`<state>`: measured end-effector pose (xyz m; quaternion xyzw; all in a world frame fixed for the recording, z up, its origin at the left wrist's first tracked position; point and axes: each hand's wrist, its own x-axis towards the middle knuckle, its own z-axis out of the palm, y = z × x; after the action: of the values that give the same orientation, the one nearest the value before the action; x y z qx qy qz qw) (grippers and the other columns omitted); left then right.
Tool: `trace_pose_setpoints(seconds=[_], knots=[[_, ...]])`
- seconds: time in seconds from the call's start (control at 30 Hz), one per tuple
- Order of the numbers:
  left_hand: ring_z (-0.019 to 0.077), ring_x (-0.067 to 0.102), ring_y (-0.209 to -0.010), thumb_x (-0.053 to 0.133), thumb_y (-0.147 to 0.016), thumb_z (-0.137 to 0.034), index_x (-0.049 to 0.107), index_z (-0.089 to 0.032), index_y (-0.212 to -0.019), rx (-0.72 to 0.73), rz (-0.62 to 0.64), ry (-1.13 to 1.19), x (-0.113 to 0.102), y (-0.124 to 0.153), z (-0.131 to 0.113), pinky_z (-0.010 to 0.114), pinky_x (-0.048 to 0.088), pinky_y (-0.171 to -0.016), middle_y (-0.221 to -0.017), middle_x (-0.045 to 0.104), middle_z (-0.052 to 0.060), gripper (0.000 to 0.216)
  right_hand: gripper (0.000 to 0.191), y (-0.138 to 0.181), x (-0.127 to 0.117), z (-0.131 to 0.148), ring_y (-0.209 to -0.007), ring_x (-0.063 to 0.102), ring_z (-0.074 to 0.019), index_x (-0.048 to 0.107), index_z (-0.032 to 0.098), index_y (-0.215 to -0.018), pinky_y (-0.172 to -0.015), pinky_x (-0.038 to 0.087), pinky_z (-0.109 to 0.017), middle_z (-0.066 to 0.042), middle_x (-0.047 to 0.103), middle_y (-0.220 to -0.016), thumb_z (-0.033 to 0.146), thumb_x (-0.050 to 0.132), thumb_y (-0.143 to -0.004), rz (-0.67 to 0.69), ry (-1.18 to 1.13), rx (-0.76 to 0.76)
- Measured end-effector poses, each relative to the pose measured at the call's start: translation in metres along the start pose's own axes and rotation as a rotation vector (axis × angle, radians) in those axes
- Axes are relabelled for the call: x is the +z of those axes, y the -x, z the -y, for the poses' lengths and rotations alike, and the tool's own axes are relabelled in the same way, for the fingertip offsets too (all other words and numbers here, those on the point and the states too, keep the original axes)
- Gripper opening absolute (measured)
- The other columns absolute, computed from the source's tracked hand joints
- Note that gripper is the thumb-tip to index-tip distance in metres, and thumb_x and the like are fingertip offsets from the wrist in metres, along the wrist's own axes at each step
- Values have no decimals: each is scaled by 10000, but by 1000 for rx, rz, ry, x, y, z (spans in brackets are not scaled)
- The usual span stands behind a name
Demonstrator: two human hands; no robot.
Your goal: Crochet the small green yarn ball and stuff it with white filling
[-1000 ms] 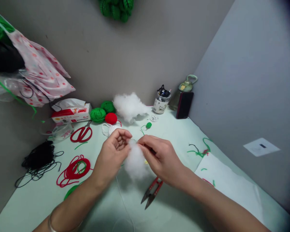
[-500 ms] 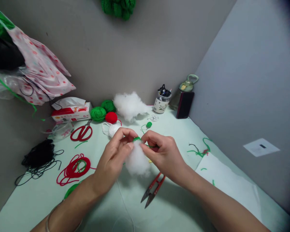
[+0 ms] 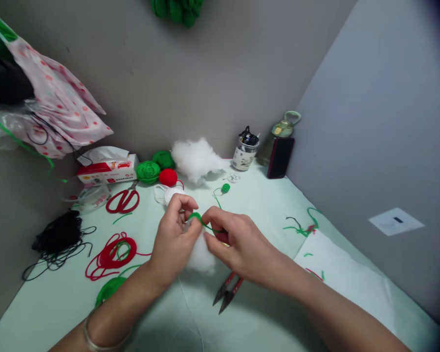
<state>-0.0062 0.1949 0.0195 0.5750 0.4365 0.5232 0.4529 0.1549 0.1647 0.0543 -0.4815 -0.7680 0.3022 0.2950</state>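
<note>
My left hand (image 3: 178,234) pinches a small green crocheted piece (image 3: 195,215) between thumb and fingers, above the table. My right hand (image 3: 238,239) is closed close beside it, and a green yarn strand (image 3: 213,229) runs from the piece into its fingers. A small yellow bit shows by the right palm; its kind cannot be made out. Below both hands is a tuft of white stuffing (image 3: 201,256), partly covered by the fingers. Red-handled thread snips (image 3: 227,296) lie under my right wrist, blades toward me.
At the back stand a tissue box (image 3: 108,171), green yarn balls (image 3: 148,172), a red ball (image 3: 167,177), a stuffing heap (image 3: 197,159), a pen cup (image 3: 245,154) and a phone (image 3: 280,157). Scissors (image 3: 122,201), red cord (image 3: 115,253) and black yarn (image 3: 58,232) lie left; white paper (image 3: 348,274) lies right.
Both hands have shifted slightly, with the green piece moving left and tilting. My right fingers have drawn away from it, and the yarn between the hands now shows. The white tuft is more covered.
</note>
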Motion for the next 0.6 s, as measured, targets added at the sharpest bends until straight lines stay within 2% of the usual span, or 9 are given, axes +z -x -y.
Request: trace_pose_setpoints(seconds=[0.1,0.2,0.33,0.43,0.6], knots=[[90,436,-582,704,-830,-240,540,-229,-940,-165,96,110,-3,0,-2,228,360,-537,-815,515,-50,197,105,-3,6,-6,-607,352,-102,508,219,-859,-599,292,-249,70,407,-680,129,556,-886,-113,60,-81],[87,407,-533,702,-899,-379,563,-248,-1016,-274,250,209,-8,-1,-7,218,319,-488,-755,512,-56,224,157,-4,5,-9,-584,311,-98,489,218,-779,-588,276,-254,77,353,-632,158,570,-899,-207,38,-71],[88,440,-588,671,-950,-445,641,-234,-994,-238,255,269,-12,-2,-10,205,352,-514,-801,545,-31,218,188,-4,-3,-8,-559,287,-96,500,216,-727,-568,254,-259,84,299,-582,189,565,-902,-235,-21,3],[83,459,-610,744,-910,-395,653,-226,-950,-223,270,298,-14,-4,-9,193,375,-544,-794,552,-36,197,171,-4,-6,-8,-554,290,-95,514,214,-718,-566,252,-262,83,303,-572,166,553,-877,-247,-23,-4],[95,529,-718,782,-868,-311,640,-238,-996,-233,326,314,-13,-4,-7,188,439,-632,-857,560,-34,205,170,-7,-4,-12,-566,313,-98,524,211,-727,-576,266,-261,77,336,-589,161,557,-886,-285,22,-38]])
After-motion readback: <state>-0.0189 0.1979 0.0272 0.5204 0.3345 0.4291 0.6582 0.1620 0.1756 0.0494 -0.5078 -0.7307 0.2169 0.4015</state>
